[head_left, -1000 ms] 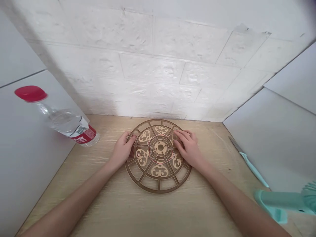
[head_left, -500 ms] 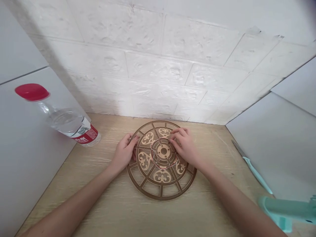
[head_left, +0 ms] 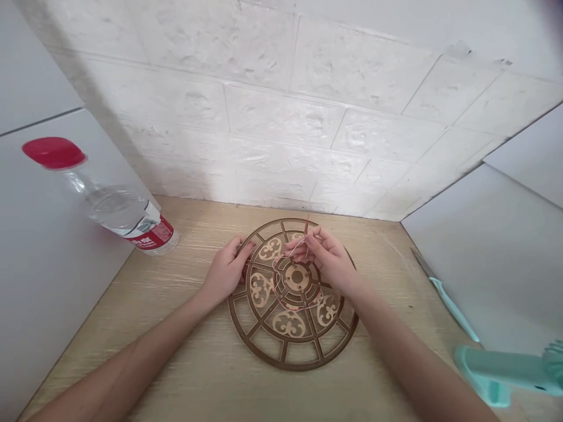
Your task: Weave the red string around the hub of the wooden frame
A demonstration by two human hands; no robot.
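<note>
A round brown openwork disc (head_left: pixel 288 323), laser-cut with scroll patterns and a ringed hub, lies flat on the wooden tabletop. A thin pink thread (head_left: pixel 296 243) loops around the hub and rises toward my right hand (head_left: pixel 328 261). That hand is lifted a little above the disc, with the thread pinched in its fingertips. My left hand (head_left: pixel 226 272) lies on the disc's left side, fingers curled over an inner ring. Part of the thread and the upper disc are hidden under my right hand.
A plastic water bottle (head_left: pixel 118 214) with a red cap lies at the left. At the right stand a teal-handled knife (head_left: pixel 451 308) and a teal plastic object (head_left: pixel 497 368). The light wood table (head_left: pixel 176 334) meets a white brick-textured wall (head_left: pixel 264 123) behind.
My right hand has lifted off the disc and now pinches the thread, drawing it upward. The disc sits slightly further right and lower in view.
</note>
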